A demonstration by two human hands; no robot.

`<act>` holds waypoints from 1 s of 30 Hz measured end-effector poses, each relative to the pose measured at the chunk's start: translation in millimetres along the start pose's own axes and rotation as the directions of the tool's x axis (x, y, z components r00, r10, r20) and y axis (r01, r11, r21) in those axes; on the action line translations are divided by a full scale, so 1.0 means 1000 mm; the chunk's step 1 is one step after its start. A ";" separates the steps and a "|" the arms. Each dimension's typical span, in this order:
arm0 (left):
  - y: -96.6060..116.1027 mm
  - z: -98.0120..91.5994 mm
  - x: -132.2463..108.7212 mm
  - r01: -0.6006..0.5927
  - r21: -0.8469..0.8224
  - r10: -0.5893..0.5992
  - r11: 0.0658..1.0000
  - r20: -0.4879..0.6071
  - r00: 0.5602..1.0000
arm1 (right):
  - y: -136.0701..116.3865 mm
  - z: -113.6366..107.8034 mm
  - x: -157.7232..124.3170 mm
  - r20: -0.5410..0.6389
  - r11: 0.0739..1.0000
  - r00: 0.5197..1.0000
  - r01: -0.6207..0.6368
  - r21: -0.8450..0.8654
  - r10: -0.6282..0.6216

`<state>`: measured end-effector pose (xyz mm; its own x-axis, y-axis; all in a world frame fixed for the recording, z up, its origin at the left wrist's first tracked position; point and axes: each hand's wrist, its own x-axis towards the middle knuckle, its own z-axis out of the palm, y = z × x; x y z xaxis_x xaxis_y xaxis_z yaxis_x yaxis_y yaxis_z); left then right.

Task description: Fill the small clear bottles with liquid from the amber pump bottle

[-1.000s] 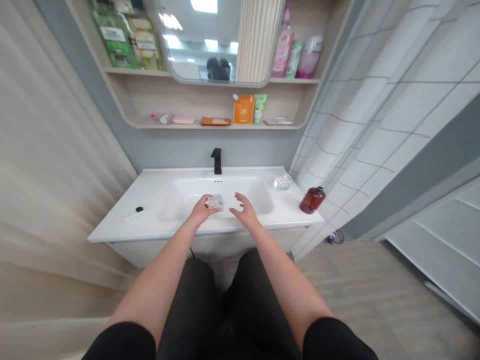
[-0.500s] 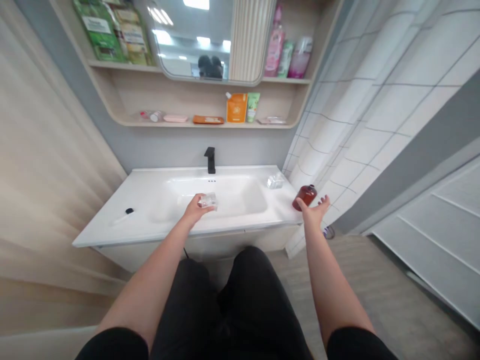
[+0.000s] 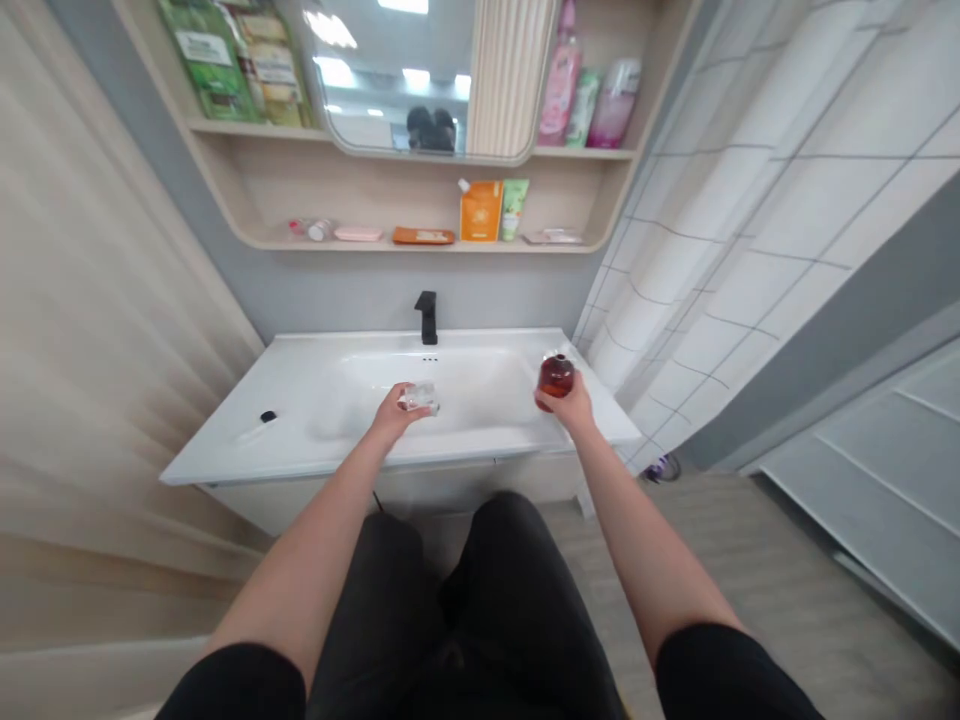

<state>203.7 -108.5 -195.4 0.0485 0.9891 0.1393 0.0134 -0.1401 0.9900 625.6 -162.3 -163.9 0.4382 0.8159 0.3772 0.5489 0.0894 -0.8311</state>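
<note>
My left hand is shut around a small clear box, holding it above the white basin. My right hand grips an amber glass bottle with a dark cap, up near the right end of the basin. The bottle stands roughly upright in my fingers, its lower part hidden by them. A clear dish on the counter's right side is hidden behind the bottle and my right hand, so I cannot see it.
A black faucet rises behind the basin. A small black-capped item lies on the white counter's left side. Above are a wooden shelf unit with toiletries and a mirror. A beige curtain hangs left, and a tiled wall stands right.
My right hand has moved out to the right and taken the amber bottle, lifting it from the counter toward the basin. My left hand still holds the clear box in nearly the same place.
</note>
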 end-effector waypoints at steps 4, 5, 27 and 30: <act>0.003 0.001 0.000 -0.024 -0.014 0.024 1.000 -0.030 0.999 | -0.036 0.072 -0.014 0.296 0.994 0.949 0.093 0.052 -0.105; 0.004 0.001 -0.001 -0.026 -0.022 0.025 0.999 -0.047 0.999 | -0.043 0.090 -0.018 0.341 0.993 0.933 0.096 0.068 -0.114; 0.007 -0.002 -0.003 -0.013 -0.071 0.011 0.997 -0.027 1.000 | -0.056 0.160 -0.050 0.580 0.970 0.780 0.226 0.089 -0.235; 0.008 -0.002 -0.004 -0.021 -0.071 0.020 0.997 -0.012 1.000 | -0.057 0.159 -0.049 0.573 0.971 0.785 0.220 0.096 -0.235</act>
<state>201.5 -113.5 -188.2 0.0369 0.9865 0.1593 -0.0584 -0.1570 0.9859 459.7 -116.6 -200.5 -0.1925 0.9469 0.2576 0.5608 0.3216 -0.7629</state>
